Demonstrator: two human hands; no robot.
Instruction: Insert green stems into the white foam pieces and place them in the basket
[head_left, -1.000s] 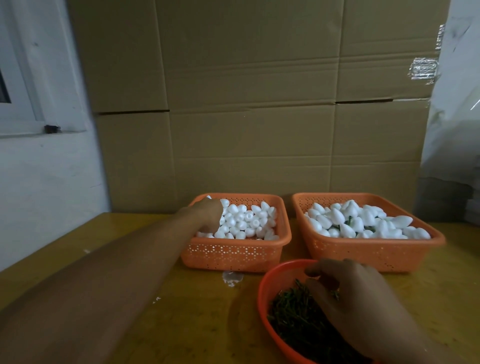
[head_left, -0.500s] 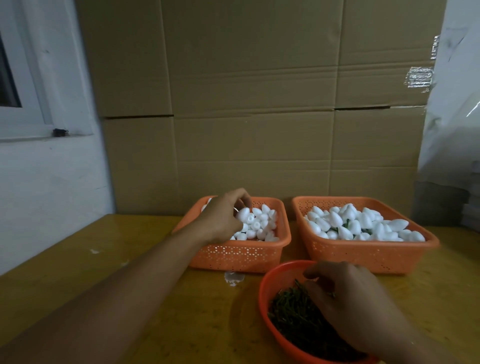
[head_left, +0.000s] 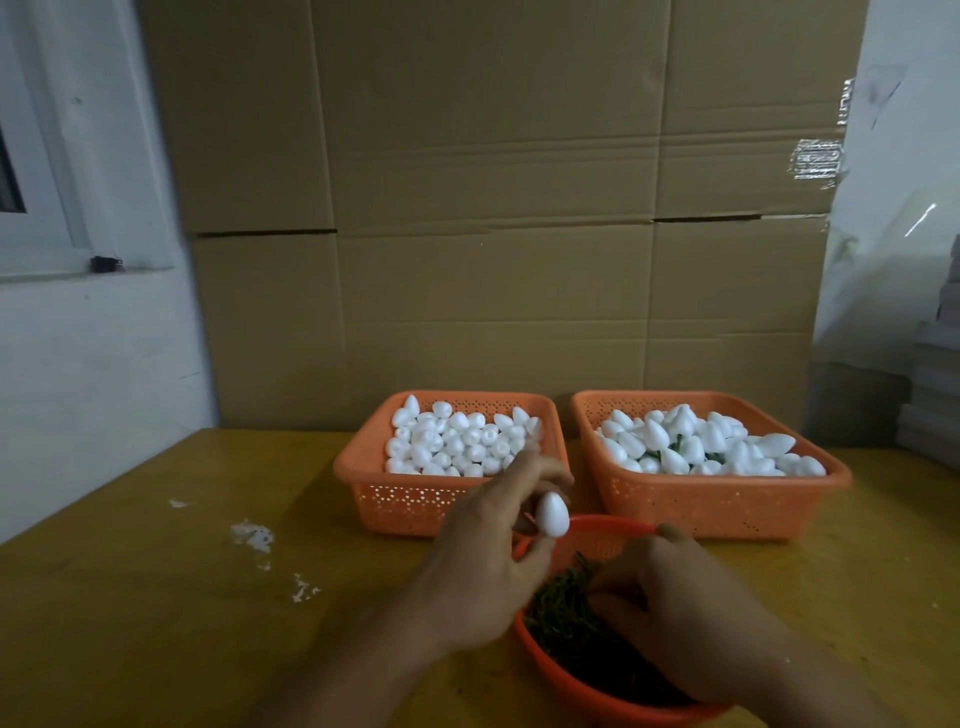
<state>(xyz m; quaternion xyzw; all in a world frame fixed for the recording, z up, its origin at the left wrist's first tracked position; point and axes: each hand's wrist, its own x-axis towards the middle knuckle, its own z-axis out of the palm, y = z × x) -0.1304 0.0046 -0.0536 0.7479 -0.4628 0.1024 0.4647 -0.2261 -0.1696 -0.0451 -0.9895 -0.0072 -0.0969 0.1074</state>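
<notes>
The left hand (head_left: 483, 571) pinches 1 foam egg (head_left: 551, 514) at its fingertips, just above the far rim of the bowl (head_left: 582, 686). The right hand (head_left: 675, 613) reaches into the bowl, fingers curled down among the stems (head_left: 561, 618); whether it grips any I cannot tell. Behind the bowl, 2 orange baskets stand side by side on the tabletop (head_left: 156, 623): the left basket (head_left: 415, 499) holds plain foam pieces, the right basket (head_left: 727, 504) holds larger pieces with green showing between them. White crumbs (head_left: 252, 535) lie left of the hands. Cardboard (head_left: 493, 208) stands behind.
</notes>
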